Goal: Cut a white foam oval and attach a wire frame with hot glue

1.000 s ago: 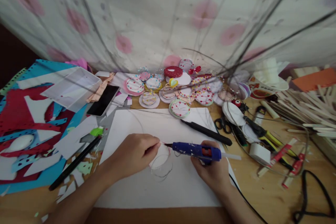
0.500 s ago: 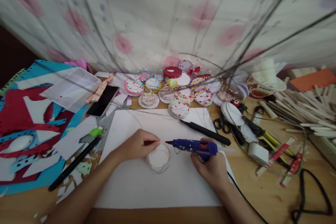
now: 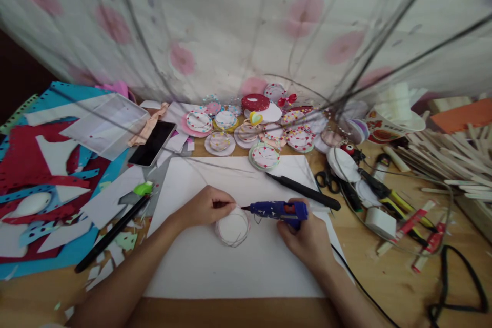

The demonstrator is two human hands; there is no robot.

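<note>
Over a large white sheet (image 3: 200, 271), my left hand (image 3: 207, 207) pinches the upper left edge of a small ring of thin pale strands (image 3: 232, 228). My right hand (image 3: 307, 236) is wrapped round the handle of a blue glue gun (image 3: 277, 210). The gun's dark nozzle points left and meets or nearly touches the ring's top, close to my left fingertips. A black pen-like tool (image 3: 303, 190) lies behind the gun on the sheet. Beyond it, a round green-edged piece with red dots (image 3: 264, 156) rests at the sheet's back edge.
Several decorated round pieces (image 3: 219, 142) line the back. On the left lie a phone (image 3: 152, 144), a clear box (image 3: 109, 125) and coloured scraps (image 3: 23, 154). Scissors (image 3: 327, 180), pliers (image 3: 400, 205), a cup (image 3: 392, 125) and wooden sticks (image 3: 453, 154) are at the right. A black cable runs front right.
The view has shifted slightly. The glue gun is a little more level and my right hand has moved slightly left with it. My left hand keeps its pinch on the ring.
</note>
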